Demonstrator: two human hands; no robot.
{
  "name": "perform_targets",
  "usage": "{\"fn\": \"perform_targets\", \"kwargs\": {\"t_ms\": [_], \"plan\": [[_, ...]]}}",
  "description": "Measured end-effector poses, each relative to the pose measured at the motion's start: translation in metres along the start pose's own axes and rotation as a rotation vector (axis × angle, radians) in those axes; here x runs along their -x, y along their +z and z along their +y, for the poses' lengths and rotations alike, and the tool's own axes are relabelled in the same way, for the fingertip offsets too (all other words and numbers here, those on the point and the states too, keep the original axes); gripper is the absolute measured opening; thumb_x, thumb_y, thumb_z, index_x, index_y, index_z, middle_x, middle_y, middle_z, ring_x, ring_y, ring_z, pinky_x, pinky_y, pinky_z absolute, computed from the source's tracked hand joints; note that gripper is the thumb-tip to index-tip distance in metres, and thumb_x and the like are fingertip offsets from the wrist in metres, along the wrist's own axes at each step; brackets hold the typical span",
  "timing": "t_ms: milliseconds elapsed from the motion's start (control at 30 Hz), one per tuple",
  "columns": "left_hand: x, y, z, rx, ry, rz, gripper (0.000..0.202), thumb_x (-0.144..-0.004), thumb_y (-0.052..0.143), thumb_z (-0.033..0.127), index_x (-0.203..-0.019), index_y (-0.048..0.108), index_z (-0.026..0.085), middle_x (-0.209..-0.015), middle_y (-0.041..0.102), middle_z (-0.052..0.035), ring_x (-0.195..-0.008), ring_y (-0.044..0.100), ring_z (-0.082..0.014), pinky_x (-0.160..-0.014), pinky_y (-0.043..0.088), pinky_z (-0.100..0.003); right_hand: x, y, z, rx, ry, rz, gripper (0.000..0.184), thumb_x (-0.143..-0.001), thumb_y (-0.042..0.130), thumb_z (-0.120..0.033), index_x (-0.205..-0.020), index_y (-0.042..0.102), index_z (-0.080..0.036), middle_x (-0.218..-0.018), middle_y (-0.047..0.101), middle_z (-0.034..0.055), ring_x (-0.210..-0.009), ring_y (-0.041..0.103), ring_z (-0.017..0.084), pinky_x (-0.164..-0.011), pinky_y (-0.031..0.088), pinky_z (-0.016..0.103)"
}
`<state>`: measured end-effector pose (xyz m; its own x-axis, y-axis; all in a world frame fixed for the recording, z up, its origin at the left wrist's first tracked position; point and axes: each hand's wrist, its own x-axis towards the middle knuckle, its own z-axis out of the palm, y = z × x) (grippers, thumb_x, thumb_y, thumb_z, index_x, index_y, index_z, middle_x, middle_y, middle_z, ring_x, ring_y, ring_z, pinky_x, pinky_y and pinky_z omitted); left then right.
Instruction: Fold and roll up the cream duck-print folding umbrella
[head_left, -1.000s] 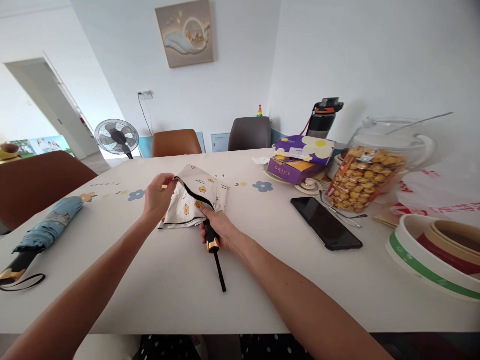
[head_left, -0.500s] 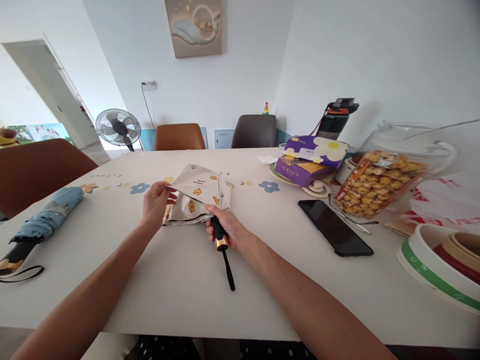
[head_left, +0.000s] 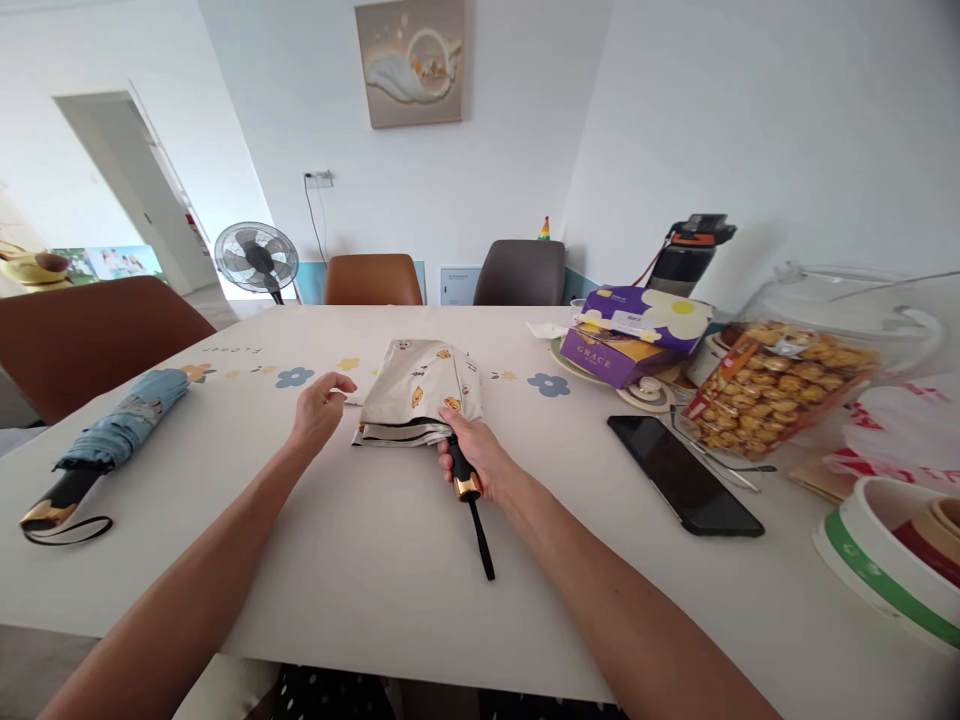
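Note:
A cream folding umbrella (head_left: 420, 385) with small yellow cartoon prints lies on the table, its canopy folded into a flat, loose bundle. My right hand (head_left: 474, 452) wraps around its black and gold handle, the thumb resting on the canopy's lower edge. From the handle a black wrist strap (head_left: 481, 538) hangs toward me. Left of the canopy, my left hand (head_left: 321, 412) has its fingertips pinched together at a thin pale strip (head_left: 355, 400) that runs to the canopy's edge. Farther left lies a blue folded umbrella (head_left: 124, 425) with a similar handle.
On the right are a black phone (head_left: 684, 475), eyeglasses (head_left: 720, 460), a purple box (head_left: 615, 355), a clear jug (head_left: 840, 290), a packet of round snacks (head_left: 787, 385) and tape rolls (head_left: 877, 560). Chairs (head_left: 373, 279) and a fan (head_left: 256, 258) stand beyond the table (head_left: 360, 580).
The raised left flap of the canopy has been folded over, so the bundle is narrower. My left hand has moved off the canopy's side. My right hand keeps its grip on the handle.

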<state>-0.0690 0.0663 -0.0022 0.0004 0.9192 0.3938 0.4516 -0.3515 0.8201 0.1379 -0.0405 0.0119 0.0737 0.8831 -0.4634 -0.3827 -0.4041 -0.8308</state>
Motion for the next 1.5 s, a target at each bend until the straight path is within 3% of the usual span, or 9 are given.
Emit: {"fn": "perform_targets", "kwargs": {"t_ms": [133,267,500,767,900,1000,1133,1267,1500], "plan": [[-0.013,0.005,0.0,0.223,-0.23,0.129,0.016,-0.067,0.047,0.019,-0.079,0.057,0.019,-0.092,0.062,-0.0043,-0.083,0.057,-0.0166,-0.066,0.05,-0.028,-0.001,0.003,0.007,0.17,-0.053,0.014,0.024,-0.087,0.055,-0.037,-0.076,0.044,-0.018,-0.051,0.046,-0.0051,-0.033,0.044,0.01,-0.025,0.04,0.023],[-0.03,0.019,0.01,0.193,-0.349,0.046,0.024,-0.073,0.055,0.042,-0.074,0.052,0.018,-0.08,0.058,-0.0041,-0.069,0.053,-0.015,-0.056,0.044,-0.025,0.001,0.007,0.014,0.309,-0.103,-0.039,0.026,-0.083,0.058,-0.038,-0.074,0.043,-0.02,-0.05,0.045,-0.0057,-0.032,0.044,0.01,-0.024,0.039,0.023],[-0.053,0.04,0.008,0.04,-0.296,0.085,0.032,-0.077,0.051,0.048,-0.064,0.049,0.019,-0.056,0.043,0.0031,-0.052,0.038,-0.0107,-0.05,0.032,-0.025,0.004,0.006,0.015,0.364,-0.116,-0.078,0.025,-0.083,0.054,-0.037,-0.071,0.044,-0.019,-0.053,0.046,-0.0037,-0.034,0.045,0.01,-0.025,0.04,0.024],[-0.048,0.037,-0.029,-0.133,-0.225,0.103,0.025,-0.08,0.05,0.037,-0.061,0.048,0.02,-0.066,0.057,-0.0021,-0.069,0.05,-0.0177,-0.064,0.035,-0.028,0.005,0.007,0.015,0.359,-0.07,-0.107,0.025,-0.078,0.06,-0.037,-0.07,0.045,-0.018,-0.054,0.047,-0.0047,-0.034,0.046,0.009,-0.026,0.04,0.023],[-0.045,0.034,-0.015,-0.194,-0.234,0.219,0.012,-0.083,0.046,0.032,-0.08,0.052,0.022,-0.09,0.063,-0.0061,-0.085,0.055,-0.0221,-0.072,0.038,-0.032,0.005,0.009,0.017,0.348,-0.09,-0.055,0.027,-0.077,0.06,-0.037,-0.066,0.044,-0.018,-0.052,0.046,-0.0043,-0.034,0.045,0.01,-0.025,0.039,0.023],[-0.035,0.039,0.015,-0.153,-0.091,0.317,0.013,-0.085,0.042,0.027,-0.09,0.052,0.022,-0.096,0.062,-0.0061,-0.091,0.056,-0.0211,-0.078,0.041,-0.033,0.004,0.01,0.017,0.338,-0.158,0.02,0.027,-0.078,0.059,-0.038,-0.065,0.044,-0.018,-0.051,0.046,-0.0033,-0.034,0.046,0.01,-0.026,0.039,0.023],[-0.007,0.058,0.059,0.123,0.075,0.033,0.018,-0.087,0.041,0.032,-0.094,0.054,0.021,-0.085,0.063,-0.0018,-0.08,0.059,-0.0154,-0.075,0.045,-0.029,0.004,0.008,0.009,0.384,-0.272,0.148,0.023,-0.079,0.06,-0.038,-0.073,0.047,-0.019,-0.046,0.046,-0.0035,-0.032,0.045,0.013,-0.027,0.039,0.025],[0.019,0.075,0.085,0.15,0.032,-0.179,0.039,-0.084,0.05,0.043,-0.116,0.052,0.023,-0.113,0.057,-0.0074,-0.083,0.059,-0.0145,-0.074,0.048,-0.028,0.006,0.007,0.002,0.541,-0.325,0.262,0.023,-0.079,0.06,-0.035,-0.088,0.05,-0.017,-0.046,0.049,-0.0024,-0.031,0.045,0.014,-0.028,0.038,0.025],[0.011,0.07,0.08,0.214,-0.113,-0.131,0.049,-0.084,0.051,0.049,-0.126,0.044,0.024,-0.126,0.054,-0.01,-0.112,0.053,-0.0216,-0.089,0.045,-0.032,0.008,0.013,0.009,0.741,-0.315,0.207,0.027,-0.079,0.058,-0.033,-0.095,0.049,-0.013,-0.048,0.05,-0.0014,-0.033,0.046,0.015,-0.029,0.037,0.026]]}}
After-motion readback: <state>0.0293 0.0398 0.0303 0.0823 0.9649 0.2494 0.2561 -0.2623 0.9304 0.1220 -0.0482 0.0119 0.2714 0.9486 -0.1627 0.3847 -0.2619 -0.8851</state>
